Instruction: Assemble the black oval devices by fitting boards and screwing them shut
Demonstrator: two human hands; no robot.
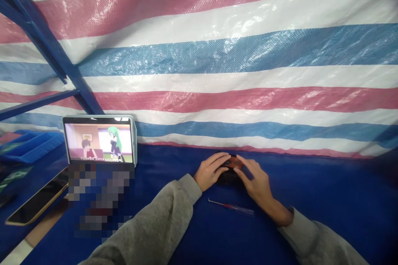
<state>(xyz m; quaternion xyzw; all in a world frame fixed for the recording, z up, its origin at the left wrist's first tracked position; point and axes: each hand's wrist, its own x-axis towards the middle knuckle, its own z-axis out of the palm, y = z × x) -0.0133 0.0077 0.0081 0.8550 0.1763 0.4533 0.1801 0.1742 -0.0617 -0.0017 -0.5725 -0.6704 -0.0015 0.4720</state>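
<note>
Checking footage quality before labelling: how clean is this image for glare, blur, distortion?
Head view: glare streaks the red, white and blue striped woven plastic tarpaulin; a pixelated blur patch sits below the grey-cased tablet; wide-angle distortion bends the edges; the bare left hand and right hand look fairly sharp.

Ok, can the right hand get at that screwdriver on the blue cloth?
Probably yes. The right hand rests on the dark handheld device, and the thin screwdriver lies close by on the blue cloth, nothing between them. It would likely have to let go first.

a blue-covered table holds a small screwdriver, propped tablet and phone.
</note>
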